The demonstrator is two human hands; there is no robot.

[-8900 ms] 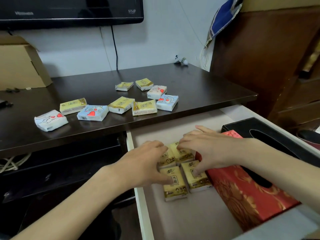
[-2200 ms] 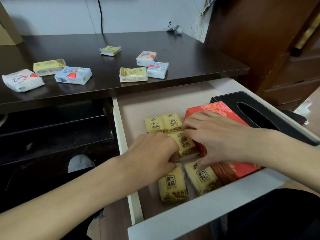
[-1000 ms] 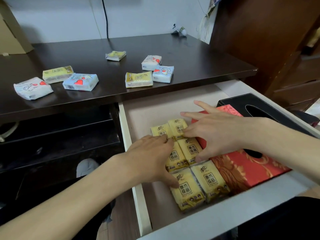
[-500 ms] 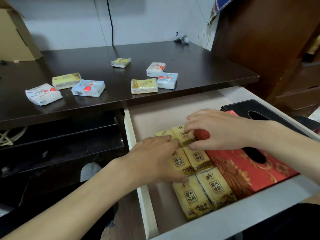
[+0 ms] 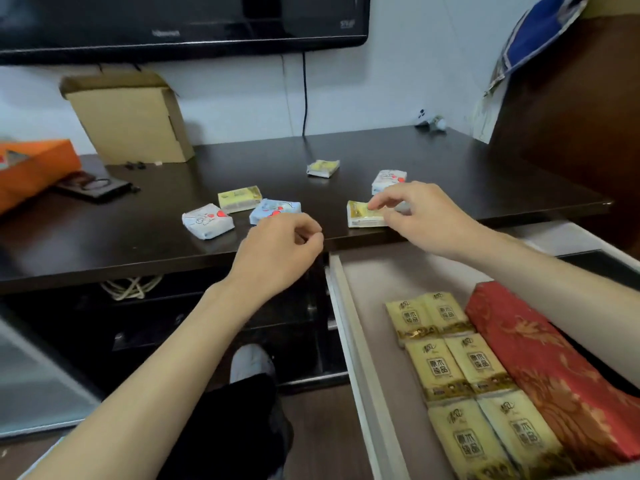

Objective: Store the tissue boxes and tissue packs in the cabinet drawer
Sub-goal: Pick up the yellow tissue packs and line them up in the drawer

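Note:
Several yellow tissue packs point(image 5: 453, 368) lie in rows in the open white drawer point(image 5: 360, 358), beside a red patterned tissue box point(image 5: 550, 372). On the dark desk point(image 5: 138, 233) lie more packs: a yellow pack point(image 5: 360, 213) at the front edge, a blue heart pack point(image 5: 273, 210), a white heart pack point(image 5: 207, 220), another yellow pack point(image 5: 239, 198), a small yellow pack point(image 5: 322, 168) and a white pack point(image 5: 388, 179). My right hand point(image 5: 419, 216) touches the front yellow pack with fingers curled on it. My left hand point(image 5: 277, 258) hovers loosely curled and empty near the blue pack.
A black tissue box point(image 5: 602, 265) lies at the drawer's right, mostly hidden by my right arm. A cardboard box point(image 5: 131, 119), an orange box point(image 5: 31, 168) and a black device point(image 5: 93, 187) sit at the desk's back left. A screen point(image 5: 180, 22) hangs above. A wooden cabinet point(image 5: 571, 116) stands right.
Both hands left the packs in the drawer and rose to the desk top. The view tilted upward, showing the screen and cardboard box.

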